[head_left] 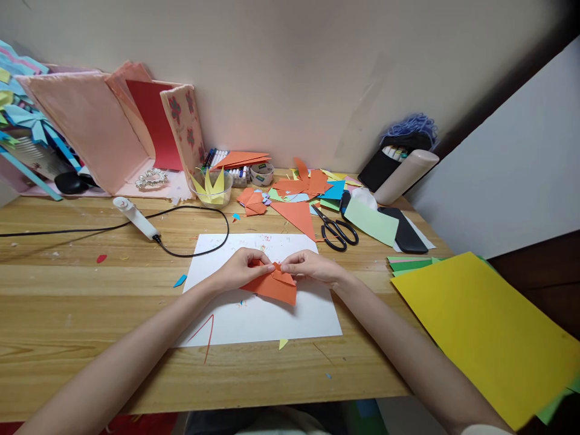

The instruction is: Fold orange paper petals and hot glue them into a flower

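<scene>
Both hands pinch a folded piece of orange paper [274, 289] over a white sheet [222, 326] on the wooden desk. My left hand [244, 269] is closed on its upper left part, thumb on top. My right hand [310, 267] grips the upper right edge between thumb and fingers, close to my left thumb. A small folded flap stands up between the thumbs. The fingers hide part of the paper's upper edge. Small coloured scraps and marks dot the white sheet around it.
Black scissors [336, 231] lie behind my right hand, near orange paper scraps [296, 219]. A white corded device [136, 217] rests at left, its black cable looping toward the sheet. Yellow paper [489, 332] covers the right side. A clear bowl [212, 196] stands at the back.
</scene>
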Tool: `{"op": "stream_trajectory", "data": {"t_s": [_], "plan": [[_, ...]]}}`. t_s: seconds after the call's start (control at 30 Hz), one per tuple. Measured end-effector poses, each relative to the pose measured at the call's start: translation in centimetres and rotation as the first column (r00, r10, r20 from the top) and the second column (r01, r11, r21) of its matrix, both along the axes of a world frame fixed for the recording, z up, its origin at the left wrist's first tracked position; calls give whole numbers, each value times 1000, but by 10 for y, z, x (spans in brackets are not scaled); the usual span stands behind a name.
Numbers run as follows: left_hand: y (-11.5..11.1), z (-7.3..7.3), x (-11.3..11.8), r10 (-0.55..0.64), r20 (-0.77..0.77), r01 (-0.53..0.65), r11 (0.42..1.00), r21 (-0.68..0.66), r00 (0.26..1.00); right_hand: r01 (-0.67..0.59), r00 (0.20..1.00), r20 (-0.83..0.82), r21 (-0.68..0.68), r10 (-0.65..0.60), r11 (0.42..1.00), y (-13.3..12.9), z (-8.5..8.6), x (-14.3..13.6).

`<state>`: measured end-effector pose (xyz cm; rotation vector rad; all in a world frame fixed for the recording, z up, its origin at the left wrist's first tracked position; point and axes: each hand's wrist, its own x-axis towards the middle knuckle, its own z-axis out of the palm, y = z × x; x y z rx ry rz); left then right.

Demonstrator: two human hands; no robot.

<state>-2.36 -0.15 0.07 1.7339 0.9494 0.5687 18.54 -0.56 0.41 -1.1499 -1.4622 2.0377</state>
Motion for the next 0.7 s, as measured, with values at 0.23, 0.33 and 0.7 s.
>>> {"op": "stream_trajectory", "data": {"t_s": [0.23,0.33,0.7], "plan": [[-4,1,3,-23,-39,23,1000,1,999,-80,984,163,54,71,995,-2,4,-2],[-6,2,3,-18,-54,18,1000,-1,998,-91,979,192,72,75,993,-3,6,-2],[0,-1,0,-20,21,20,1000,20,1000,-60,998,-11,-25,60,998,2,1,3]]}}
